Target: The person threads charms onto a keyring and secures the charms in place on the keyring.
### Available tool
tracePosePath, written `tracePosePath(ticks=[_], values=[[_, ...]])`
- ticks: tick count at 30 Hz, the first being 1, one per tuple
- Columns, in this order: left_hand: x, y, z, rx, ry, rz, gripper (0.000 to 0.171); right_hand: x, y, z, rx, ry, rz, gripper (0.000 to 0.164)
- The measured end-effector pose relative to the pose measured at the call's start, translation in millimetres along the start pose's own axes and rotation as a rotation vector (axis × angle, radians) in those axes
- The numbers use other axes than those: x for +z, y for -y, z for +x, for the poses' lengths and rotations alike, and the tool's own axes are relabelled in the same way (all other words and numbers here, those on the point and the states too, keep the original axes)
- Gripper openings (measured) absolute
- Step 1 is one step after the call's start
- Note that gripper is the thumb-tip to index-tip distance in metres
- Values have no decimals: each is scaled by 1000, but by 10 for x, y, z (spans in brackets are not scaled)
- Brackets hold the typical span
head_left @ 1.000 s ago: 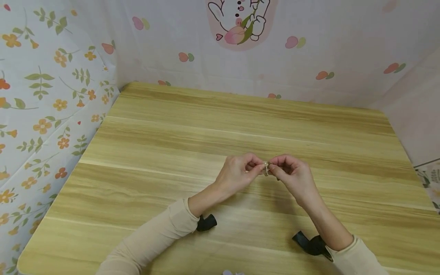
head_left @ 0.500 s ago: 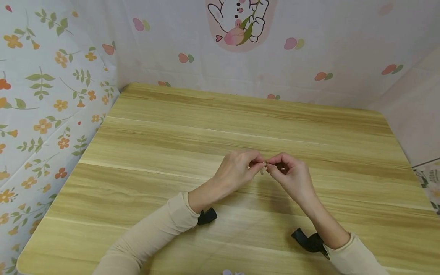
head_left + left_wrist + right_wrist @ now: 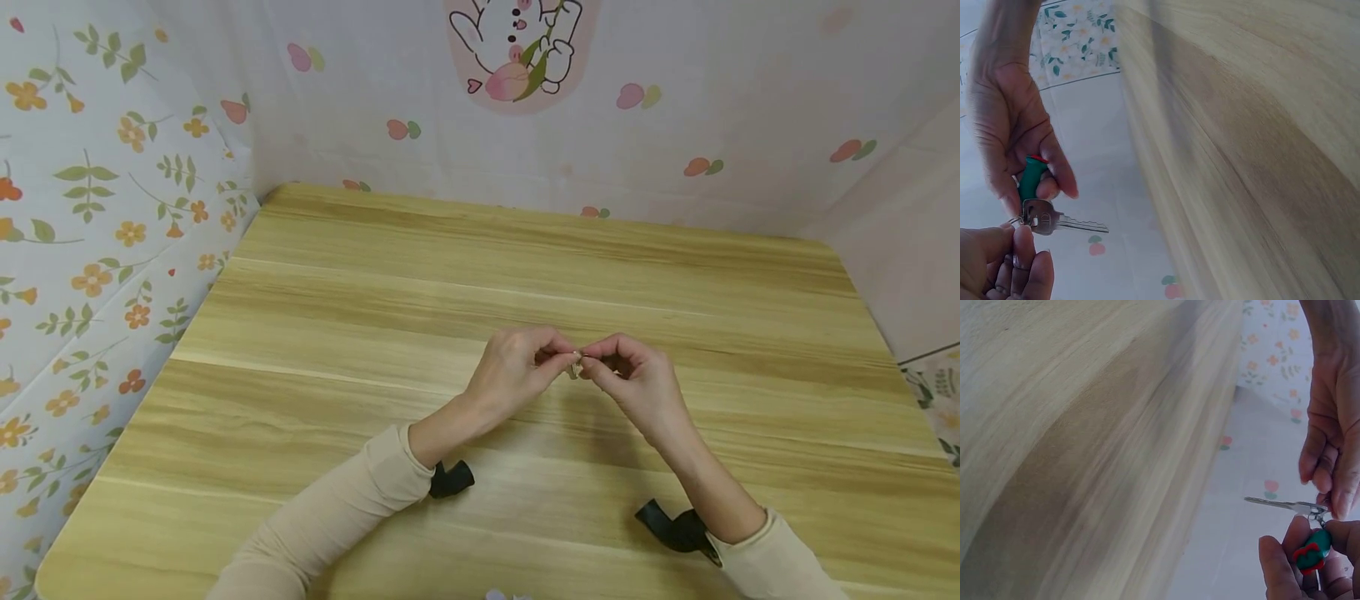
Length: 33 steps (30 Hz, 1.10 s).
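Note:
A metal key (image 3: 1044, 217) and a small green charm with red trim (image 3: 1034, 178) hang together on a thin split ring (image 3: 1015, 220). My left hand (image 3: 517, 362) pinches the ring beside the key's head between thumb and finger. From the other side, my right hand (image 3: 637, 375) curls its fingers around the charm, thumb up against the ring. In the right wrist view the key (image 3: 1282, 505) points away from both hands, and the charm (image 3: 1313, 550) shows between the right fingers. Seen from the head, the fingertips meet and mostly hide the set.
Both hands are above a wood-grain table (image 3: 375, 292). A black curved piece (image 3: 452, 481) shows at the left cuff and another (image 3: 675, 529) at the right cuff. Patterned cloth (image 3: 337, 100) hangs behind the table. Something pale (image 3: 497, 595) peeks in at the bottom edge.
Both hands have shifted slightly up and left, with the fingertips closer together. The key, plainer to see between them a second ago, is now mostly covered.

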<state>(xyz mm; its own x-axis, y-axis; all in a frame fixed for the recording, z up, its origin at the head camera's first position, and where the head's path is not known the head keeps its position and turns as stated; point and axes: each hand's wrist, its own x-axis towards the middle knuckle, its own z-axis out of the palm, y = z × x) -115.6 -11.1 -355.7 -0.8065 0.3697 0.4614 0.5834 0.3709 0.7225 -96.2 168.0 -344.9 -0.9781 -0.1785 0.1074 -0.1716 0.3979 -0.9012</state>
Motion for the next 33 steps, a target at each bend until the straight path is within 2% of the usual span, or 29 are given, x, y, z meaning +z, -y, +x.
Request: tracePosePath(ticks=[5,10,13,17,21,24,28,33], values=[[9,5,0,-21,-5,-49,5,-3,-16,-6,14,13,44,12],[2,10,0,-34,25,-49,5,4,-33,-6,-8,4,-5,8],[-12,8,6,-3,37,26,4,6,-23,0,-35,-9,-52,5],[-33,-5,17,88,22,151,4,12,21,7,-86,-29,-122,3],[-43,-10,23,132,4,188,4,19,65,10,-114,-38,-168,4],[-40,-1,21,102,7,146,4,22,76,13,-116,-39,-170,4],[-32,16,15,31,6,28,4,27,72,21,-113,-37,-151,4],[-23,26,11,-13,-30,-79,4,29,58,29,-103,-32,-130,4]])
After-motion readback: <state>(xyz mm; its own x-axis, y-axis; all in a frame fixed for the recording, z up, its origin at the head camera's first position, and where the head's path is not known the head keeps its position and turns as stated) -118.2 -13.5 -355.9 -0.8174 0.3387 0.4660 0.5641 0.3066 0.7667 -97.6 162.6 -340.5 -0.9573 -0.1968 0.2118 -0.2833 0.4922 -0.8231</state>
